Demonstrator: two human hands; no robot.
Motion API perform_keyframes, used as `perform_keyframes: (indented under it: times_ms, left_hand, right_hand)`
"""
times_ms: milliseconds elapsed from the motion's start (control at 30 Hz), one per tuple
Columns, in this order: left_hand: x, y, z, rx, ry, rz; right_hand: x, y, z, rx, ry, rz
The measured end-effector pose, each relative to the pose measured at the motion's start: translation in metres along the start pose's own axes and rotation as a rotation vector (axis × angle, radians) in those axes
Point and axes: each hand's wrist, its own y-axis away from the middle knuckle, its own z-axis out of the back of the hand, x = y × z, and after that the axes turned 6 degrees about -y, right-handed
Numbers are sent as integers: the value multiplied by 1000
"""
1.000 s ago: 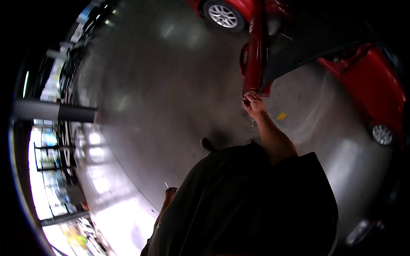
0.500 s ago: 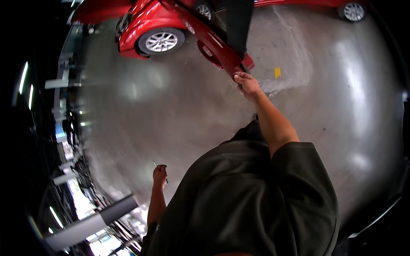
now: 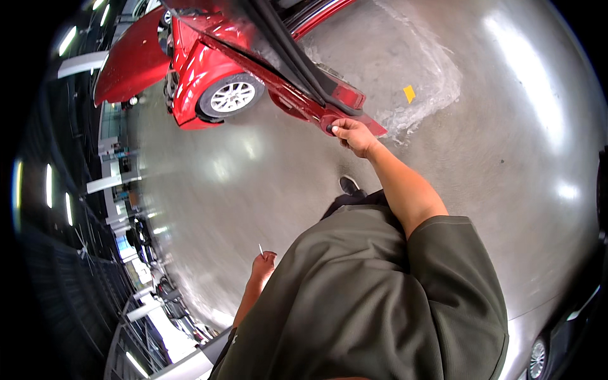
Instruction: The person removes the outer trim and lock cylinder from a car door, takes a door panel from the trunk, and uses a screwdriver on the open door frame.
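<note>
My right hand (image 3: 354, 136) reaches forward with bent fingers closed at the rear edge of a red car door (image 3: 294, 101). Thumb and fingertips meet the door beside a small dark round spot; whether that is a hole or a plug I cannot tell. The door stands open, its black window seal (image 3: 288, 47) facing me. Lower down on the left, my left hand (image 3: 263, 265) hangs closed around a slim tool (image 3: 260, 249). Only the thin pale shaft shows, like a screwdriver's; its handle is hidden in the hand.
The red car's front wheel (image 3: 232, 97) and raised hood panel (image 3: 133, 60) lie at the upper left. A yellow marker (image 3: 409, 94) is on the grey concrete floor (image 3: 443, 190). My dark shoe (image 3: 348, 184) shows ahead of me. Another car's wheel (image 3: 537, 358) appears at the lower right.
My view has tilted, and the car sits lower in it. More of the door's inner edge and black seal shows. The right hand stays at the door; the left appears nearer my body.
</note>
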Motion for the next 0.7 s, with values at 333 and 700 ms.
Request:
perform_keyframes:
  times_ms: [333, 700]
  left_hand:
    - [-62, -67, 59, 134, 68, 52]
    - [-8, -87, 66, 220, -44, 24]
  right_hand:
    - [-7, -4, 11, 15, -88, 39]
    - [-7, 4, -13, -125, 29, 173]
